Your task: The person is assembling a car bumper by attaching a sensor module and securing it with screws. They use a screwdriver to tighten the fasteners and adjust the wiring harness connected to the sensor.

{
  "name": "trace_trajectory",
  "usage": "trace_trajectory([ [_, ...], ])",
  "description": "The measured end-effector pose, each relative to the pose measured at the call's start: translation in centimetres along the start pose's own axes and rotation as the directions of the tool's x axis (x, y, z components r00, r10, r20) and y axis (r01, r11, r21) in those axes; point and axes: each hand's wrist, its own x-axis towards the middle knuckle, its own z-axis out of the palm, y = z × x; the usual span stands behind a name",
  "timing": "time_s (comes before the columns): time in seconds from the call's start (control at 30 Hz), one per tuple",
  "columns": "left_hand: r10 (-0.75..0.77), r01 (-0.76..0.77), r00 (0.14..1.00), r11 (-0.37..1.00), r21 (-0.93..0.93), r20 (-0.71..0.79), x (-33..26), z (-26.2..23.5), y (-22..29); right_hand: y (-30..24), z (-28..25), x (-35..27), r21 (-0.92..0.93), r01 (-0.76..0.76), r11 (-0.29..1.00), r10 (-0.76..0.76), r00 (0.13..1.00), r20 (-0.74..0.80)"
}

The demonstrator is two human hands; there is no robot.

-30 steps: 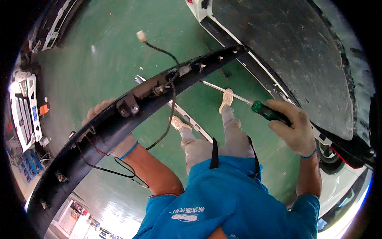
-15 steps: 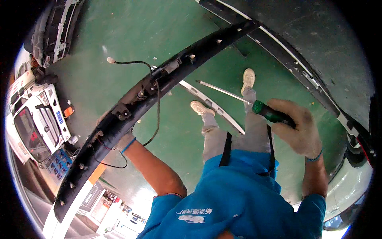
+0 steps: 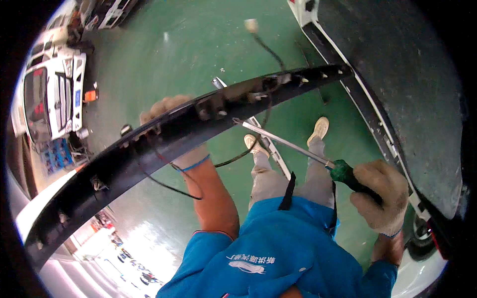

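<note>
A long curved black trim panel (image 3: 186, 136) stretches across in front of me, with clips and brackets along its inner side. My gloved left hand (image 3: 166, 105) is wrapped round its middle, with fingers over the far edge and the wrist below. In my gloved right hand (image 3: 381, 196) is a screwdriver (image 3: 285, 142) with a green and black handle. Its tip overlaps the panel's near edge, close to a bracket; whether it touches I cannot tell. A dark cable (image 3: 268, 47) with a pale connector extends beyond the panel, and thinner wires loop below it.
A vehicle's dark panel with a pale-edged sill (image 3: 367, 111) stands at the right, near the trim panel's far end. A pale strip (image 3: 276, 156) lies on the green floor (image 3: 164, 59) by my feet. A white truck (image 3: 54, 99) is at the left.
The trim panel has turned to a flatter slant, its right end lower in view. My right hand has moved lower, and the screwdriver tip has come left to the panel's edge. The cable has swung right.
</note>
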Motion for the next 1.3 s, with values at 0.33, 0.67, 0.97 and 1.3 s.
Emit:
trace_trajectory([
  [0.33, 0.183, -0.082, 0.942, 0.939, -0.334, 0.281, 0.6, 5.9, -2.2, -5.1, -0.6, 2.4, -0.187, 0.014, 0.982, -0.012, 1.0, 0.014],
  [0.67, 0.203, -0.147, 0.954, 0.958, -0.245, 0.221, -0.2, 6.3, -1.8, -5.9, -0.8, 2.9, -0.184, -0.001, 0.983, 0.007, 0.999, 0.031],
  [0.97, 0.217, -0.173, 0.954, 0.962, -0.213, 0.205, -0.1, 6.0, -1.7, -5.5, -0.6, 3.2, -0.191, 0.019, 0.981, -0.01, 0.999, 0.047],
  [1.3, 0.218, -0.191, 0.958, 0.969, -0.155, 0.184, 0.0, 6.0, -1.7, -5.6, -0.7, 3.7, -0.188, 0.021, 0.982, -0.011, 0.999, 0.053],
])
